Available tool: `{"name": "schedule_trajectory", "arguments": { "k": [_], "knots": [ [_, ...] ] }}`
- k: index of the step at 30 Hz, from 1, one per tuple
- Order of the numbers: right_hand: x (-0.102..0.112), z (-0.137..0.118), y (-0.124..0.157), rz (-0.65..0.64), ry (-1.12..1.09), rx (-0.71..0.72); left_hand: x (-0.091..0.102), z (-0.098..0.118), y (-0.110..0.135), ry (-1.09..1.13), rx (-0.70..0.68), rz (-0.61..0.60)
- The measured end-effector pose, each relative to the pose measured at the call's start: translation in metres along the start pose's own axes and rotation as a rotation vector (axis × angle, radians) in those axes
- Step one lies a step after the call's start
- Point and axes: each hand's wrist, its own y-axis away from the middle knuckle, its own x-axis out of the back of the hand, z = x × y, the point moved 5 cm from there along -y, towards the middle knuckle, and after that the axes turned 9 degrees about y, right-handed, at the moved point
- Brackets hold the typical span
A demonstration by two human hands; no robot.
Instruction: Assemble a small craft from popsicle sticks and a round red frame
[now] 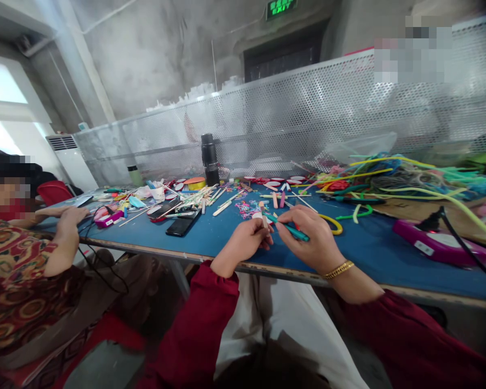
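My left hand [247,239] is closed near the front edge of the blue table [204,243], pinching a small pale stick-like piece [264,218] that stands up between the fingers. Held like a pen in my right hand [310,237] is a slim teal pen-shaped tool [295,232]. Its tip meets the upper part of the pale piece, though exact contact is too small to tell. Just beyond the hands lies a scatter of tiny pink and blue bits [247,208]. Short pink and orange sticks [282,200] are close by.
A black phone [182,224] lies left of my hands, below a pile of wooden sticks [204,197]. Behind stands a black flask [209,159]. To the right are a purple power strip [441,243] and tangled coloured strips [372,178]. Another person's hand [68,219] rests at far left.
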Motion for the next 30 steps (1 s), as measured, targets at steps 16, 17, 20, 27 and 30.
{"name": "schedule_trajectory", "arguments": {
  "k": [16, 17, 20, 27, 30],
  "knots": [
    [0.0012, -0.0006, -0.0011, 0.010, -0.007, 0.003, 0.0021, -0.0053, -0.0016, -0.036, -0.021, -0.018],
    [0.0012, -0.0006, -0.0012, 0.007, -0.007, 0.004, 0.0022, -0.0058, -0.0018, -0.037, -0.017, -0.016],
    [0.0014, -0.0009, -0.0009, 0.005, -0.011, 0.011, 0.0026, -0.0066, -0.0021, -0.042, -0.015, -0.011],
    [0.0002, 0.0009, 0.0004, -0.003, -0.003, -0.016, 0.0021, -0.0053, -0.0017, -0.022, -0.018, -0.011],
    [-0.0008, 0.0017, 0.0006, -0.013, -0.007, -0.018, 0.0015, -0.0039, -0.0011, -0.023, -0.010, -0.004]
  ]
}}
